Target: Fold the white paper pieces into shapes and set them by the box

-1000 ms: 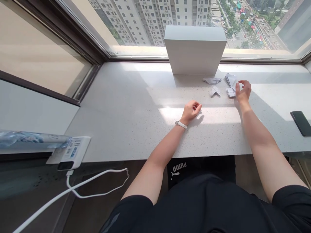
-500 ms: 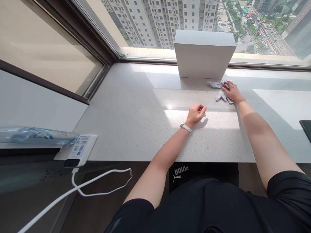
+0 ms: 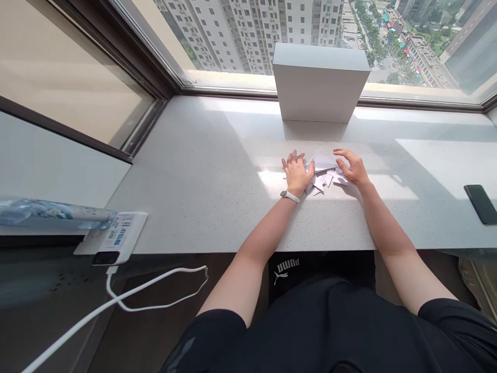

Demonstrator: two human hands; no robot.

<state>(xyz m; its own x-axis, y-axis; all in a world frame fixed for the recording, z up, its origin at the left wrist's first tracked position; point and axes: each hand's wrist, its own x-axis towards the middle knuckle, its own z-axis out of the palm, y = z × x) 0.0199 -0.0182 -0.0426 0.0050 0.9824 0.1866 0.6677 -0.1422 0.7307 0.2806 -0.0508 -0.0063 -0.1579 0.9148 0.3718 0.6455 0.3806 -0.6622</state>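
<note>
Several folded white paper pieces (image 3: 320, 181) lie in a loose pile on the speckled white counter (image 3: 202, 197), in front of the white box. At the pile's left edge my left hand (image 3: 297, 172) rests with its fingers spread, the thumb touching the papers. My right hand (image 3: 351, 167) is at the right side of the pile, fingers apart and curved, with nothing visibly gripped. A larger sheet-like paper (image 3: 323, 159) shows at the back of the pile between both hands. Parts of the papers are hidden by the hands.
A white box (image 3: 316, 93) stands upright against the window. A dark phone (image 3: 481, 204) lies at the right. At the left corner sit a white power bank (image 3: 126, 235) with a white cable (image 3: 166, 282) and a plastic-wrapped roll (image 3: 58, 215).
The paper pieces have come from near the box toward the middle of the counter. My right hand moved left and nearer; my left hand opened and now touches the pile.
</note>
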